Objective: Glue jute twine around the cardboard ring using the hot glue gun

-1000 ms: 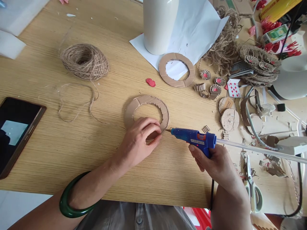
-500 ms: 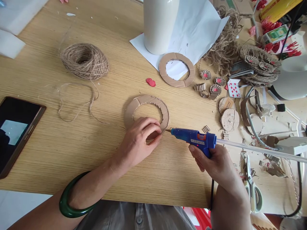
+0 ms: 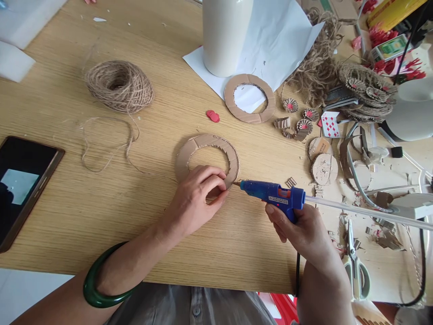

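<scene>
My left hand (image 3: 202, 194) grips the near edge of a flat cardboard ring (image 3: 187, 155) lying on the table, its thumb and fingers closed over the rim and hiding that part. In my right hand (image 3: 301, 225) is a blue hot glue gun (image 3: 270, 192), its nozzle pointing left with the tip at the ring's right edge, close to my left fingertips. A long clear glue stick (image 3: 358, 211) sticks out of the gun's back. I cannot make out any glue at the tip.
A twine ball (image 3: 118, 85) lies at left, above a phone (image 3: 27, 189). A second cardboard ring (image 3: 230, 97) rests partly on white paper beside a white cylinder (image 3: 225, 36). Red discs (image 3: 213, 116), cardboard rounds (image 3: 324, 169), scissors (image 3: 353, 262) and scraps crowd the right.
The glue gun has shifted very slightly left, bringing its nozzle tip to the ring's edge. My left hand and the ring stay where they were.
</scene>
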A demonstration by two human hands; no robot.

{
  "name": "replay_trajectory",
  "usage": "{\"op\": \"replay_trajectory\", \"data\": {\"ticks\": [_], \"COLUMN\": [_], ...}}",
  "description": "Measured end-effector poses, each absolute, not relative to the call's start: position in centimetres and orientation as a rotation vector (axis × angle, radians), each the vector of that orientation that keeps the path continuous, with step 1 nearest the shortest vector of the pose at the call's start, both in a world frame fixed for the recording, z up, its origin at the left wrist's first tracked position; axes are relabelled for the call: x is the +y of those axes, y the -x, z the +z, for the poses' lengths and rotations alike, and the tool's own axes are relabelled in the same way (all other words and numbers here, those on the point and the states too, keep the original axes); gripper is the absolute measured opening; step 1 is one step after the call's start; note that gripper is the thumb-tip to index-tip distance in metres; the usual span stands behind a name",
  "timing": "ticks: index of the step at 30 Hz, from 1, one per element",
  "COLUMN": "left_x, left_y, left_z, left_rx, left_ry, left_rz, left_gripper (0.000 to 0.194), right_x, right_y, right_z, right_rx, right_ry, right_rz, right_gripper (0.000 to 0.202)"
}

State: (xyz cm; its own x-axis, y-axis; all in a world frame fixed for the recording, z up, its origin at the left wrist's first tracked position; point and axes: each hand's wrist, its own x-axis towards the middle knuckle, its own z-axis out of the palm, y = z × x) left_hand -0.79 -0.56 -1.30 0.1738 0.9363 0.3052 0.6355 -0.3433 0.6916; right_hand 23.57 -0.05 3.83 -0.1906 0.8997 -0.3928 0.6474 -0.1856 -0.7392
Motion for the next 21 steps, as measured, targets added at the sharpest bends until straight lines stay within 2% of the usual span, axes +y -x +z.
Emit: {"op": "replay_trajectory", "data": {"ticks": [21], "left_x": [-0.56], "left_y": [0.80], "left_z": [-1.22], "left_rx": [1.475], "left_ry": [-2.028], "left_rz": [0.995], "left_gripper": [0.013], "right_x": [0.07], "right_y": [-23.59], "right_z": [4.17], "right_rx": [-1.695], "right_ry": [1.803], "right_rz": [1.427], "right_gripper": [0.045]}}
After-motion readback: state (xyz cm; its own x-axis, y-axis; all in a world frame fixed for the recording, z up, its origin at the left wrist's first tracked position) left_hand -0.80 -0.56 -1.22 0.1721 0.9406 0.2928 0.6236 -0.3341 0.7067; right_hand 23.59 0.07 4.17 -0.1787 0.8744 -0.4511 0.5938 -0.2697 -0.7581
